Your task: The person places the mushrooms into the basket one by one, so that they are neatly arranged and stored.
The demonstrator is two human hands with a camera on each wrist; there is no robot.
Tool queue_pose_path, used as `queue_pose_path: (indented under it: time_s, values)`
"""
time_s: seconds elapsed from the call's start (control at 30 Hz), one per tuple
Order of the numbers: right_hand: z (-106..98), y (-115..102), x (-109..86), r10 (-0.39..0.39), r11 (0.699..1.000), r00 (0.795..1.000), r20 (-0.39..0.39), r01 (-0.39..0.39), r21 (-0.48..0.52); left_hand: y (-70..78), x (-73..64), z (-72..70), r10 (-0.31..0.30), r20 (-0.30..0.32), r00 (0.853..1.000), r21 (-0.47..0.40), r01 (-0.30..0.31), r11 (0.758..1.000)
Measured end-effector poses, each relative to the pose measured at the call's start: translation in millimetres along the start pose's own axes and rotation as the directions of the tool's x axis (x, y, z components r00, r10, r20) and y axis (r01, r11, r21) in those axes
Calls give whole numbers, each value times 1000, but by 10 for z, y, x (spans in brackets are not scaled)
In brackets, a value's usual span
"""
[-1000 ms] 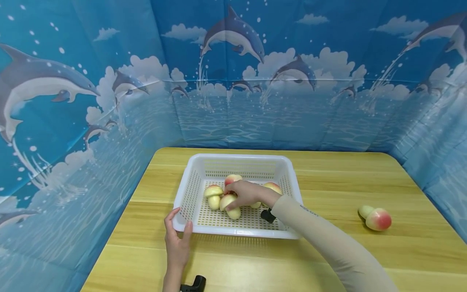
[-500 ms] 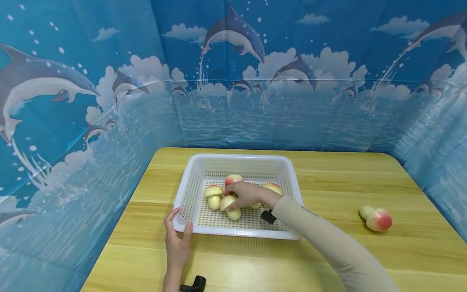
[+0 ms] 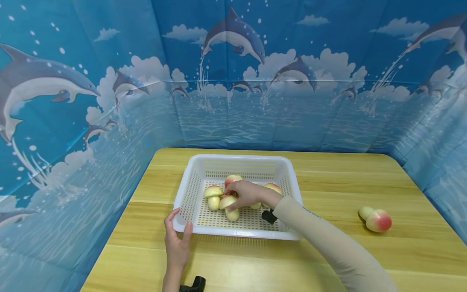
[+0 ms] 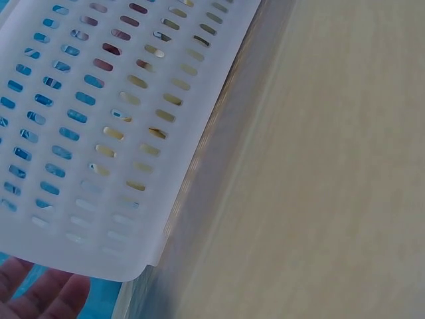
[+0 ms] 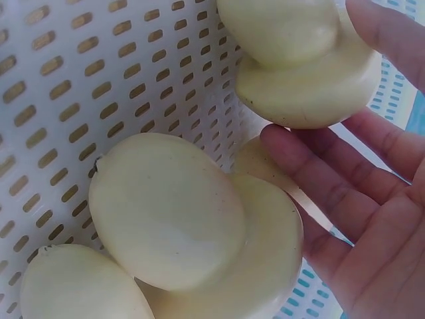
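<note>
A white perforated plastic basket stands on the table. My left hand holds its near left corner, thumb on the front side and fingers round the left side; in the left wrist view, fingertips show beside the basket wall. Inside the basket my right hand grips a cream toy mushroom, thumb on one side and fingers on the other, as the right wrist view shows on the mushroom. Around it lie other toy mushrooms with pink-tinged caps: one at left, one behind, one at right, partly hidden.
Another mushroom with a pink cap lies on the wooden table, right of the basket. A dolphin-printed blue curtain encloses the back and sides. Black camera mounts sit on the wrists.
The stem of the mushroom under my right hand has shifted slightly left. Both hands stay in nearly the same place.
</note>
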State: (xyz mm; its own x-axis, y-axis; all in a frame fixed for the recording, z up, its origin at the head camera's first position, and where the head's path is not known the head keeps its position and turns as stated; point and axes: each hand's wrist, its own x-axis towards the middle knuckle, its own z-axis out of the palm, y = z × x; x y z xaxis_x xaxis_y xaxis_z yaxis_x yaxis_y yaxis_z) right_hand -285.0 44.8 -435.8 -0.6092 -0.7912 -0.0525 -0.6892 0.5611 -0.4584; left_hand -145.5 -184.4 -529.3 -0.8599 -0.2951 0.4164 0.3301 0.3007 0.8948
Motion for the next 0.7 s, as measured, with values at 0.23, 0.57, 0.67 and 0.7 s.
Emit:
queue_pose_path:
  time_s: [0.23,0.57,0.67,0.7]
  values:
    - [-7,0,-18,18,1000,1000,-8,-18,-13,-9,10,1,8,0,1000,2,-8,1000]
    - [-49,-6,-47,-11,1000,1000,-27,10,-16,-8,7,1,11,-5,1000,5,-11,1000]
    - [-60,-10,-58,-8,1000,999,-33,8,-14,-8,5,1,16,-5,1000,4,-16,1000]
    - [-65,-9,-61,-7,1000,999,-33,7,-13,-9,5,0,18,-5,1000,4,-18,1000]
